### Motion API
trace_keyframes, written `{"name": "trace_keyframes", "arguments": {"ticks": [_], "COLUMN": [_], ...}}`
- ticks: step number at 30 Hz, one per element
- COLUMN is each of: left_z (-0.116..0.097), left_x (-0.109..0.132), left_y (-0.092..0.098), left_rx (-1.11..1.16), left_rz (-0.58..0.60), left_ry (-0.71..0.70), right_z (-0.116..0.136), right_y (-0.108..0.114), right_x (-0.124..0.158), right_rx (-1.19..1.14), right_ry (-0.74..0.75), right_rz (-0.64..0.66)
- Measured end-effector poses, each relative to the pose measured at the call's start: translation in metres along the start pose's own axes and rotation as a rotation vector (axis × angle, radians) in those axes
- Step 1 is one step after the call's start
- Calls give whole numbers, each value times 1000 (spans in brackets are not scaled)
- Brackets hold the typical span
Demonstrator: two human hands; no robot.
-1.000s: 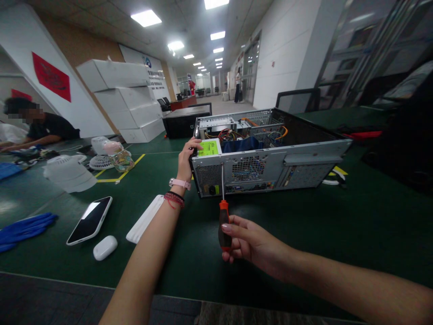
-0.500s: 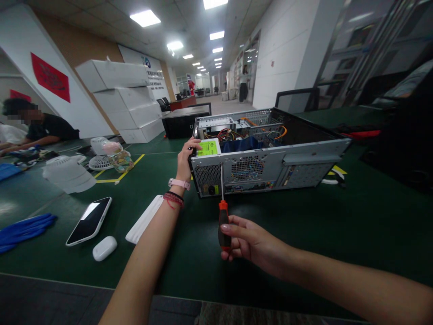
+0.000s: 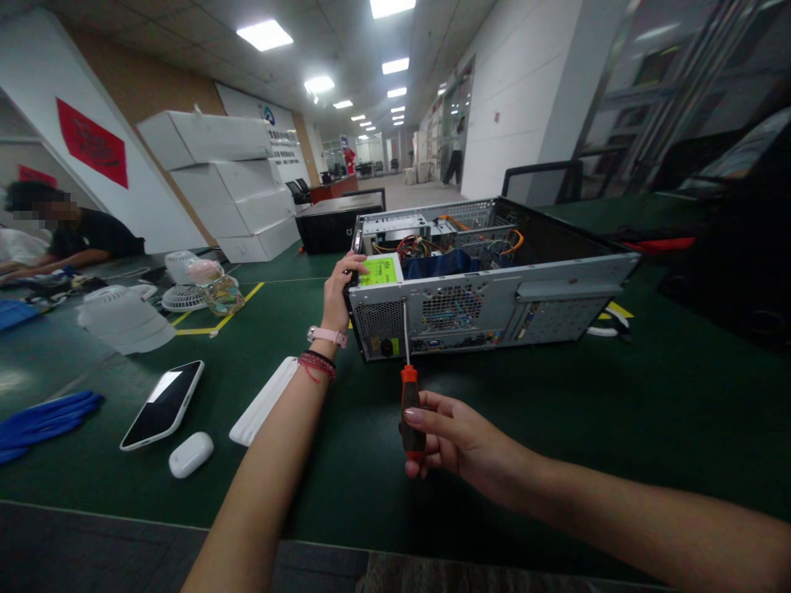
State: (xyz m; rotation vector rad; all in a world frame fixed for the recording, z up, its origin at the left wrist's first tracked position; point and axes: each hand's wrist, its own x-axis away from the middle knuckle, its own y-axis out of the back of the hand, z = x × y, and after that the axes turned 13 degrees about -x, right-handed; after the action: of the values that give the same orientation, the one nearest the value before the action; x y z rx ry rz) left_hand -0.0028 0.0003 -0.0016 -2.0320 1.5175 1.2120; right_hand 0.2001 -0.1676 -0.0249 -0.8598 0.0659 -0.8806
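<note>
An open computer case [image 3: 494, 288] lies on its side on the green table, its rear panel toward me and cables showing inside. My left hand [image 3: 342, 288] grips the case's left rear corner, fingers resting by the power supply with the green label [image 3: 379, 270]. My right hand [image 3: 454, 441] is closed round the orange and black handle of a screwdriver [image 3: 409, 403]. Its shaft points up at the rear panel, and the tip meets the panel near the top edge beside the power supply.
A phone [image 3: 162, 403], a white earbud case [image 3: 191, 454] and a white flat bar [image 3: 265, 399] lie to the left. Blue gloves [image 3: 43, 416], a white jug [image 3: 124, 317] and small fans [image 3: 185, 284] sit further left. A seated person [image 3: 67, 235] works at far left. White boxes [image 3: 228, 181] are stacked behind.
Hardly anything differs: the screwdriver stays against the rear panel and my right hand shifts slightly on the handle. A person in the far corridor has walked on.
</note>
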Motion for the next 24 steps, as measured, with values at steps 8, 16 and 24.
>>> {"name": "trace_keyframes", "arguments": {"ticks": [8,16,24], "left_z": [3,1,0], "left_x": [-1,-1,-1], "left_y": [0,0,0], "left_rx": [-3,15,4], "left_rz": [-4,-8,0], "left_ry": [-17,0,-6], "right_z": [1,2,2], "right_y": [-3,-6,-5], "right_x": [4,7,8], "right_rx": [54,76,46], "right_ry": [49,45,25], "right_rz": [-1,-6,16]}}
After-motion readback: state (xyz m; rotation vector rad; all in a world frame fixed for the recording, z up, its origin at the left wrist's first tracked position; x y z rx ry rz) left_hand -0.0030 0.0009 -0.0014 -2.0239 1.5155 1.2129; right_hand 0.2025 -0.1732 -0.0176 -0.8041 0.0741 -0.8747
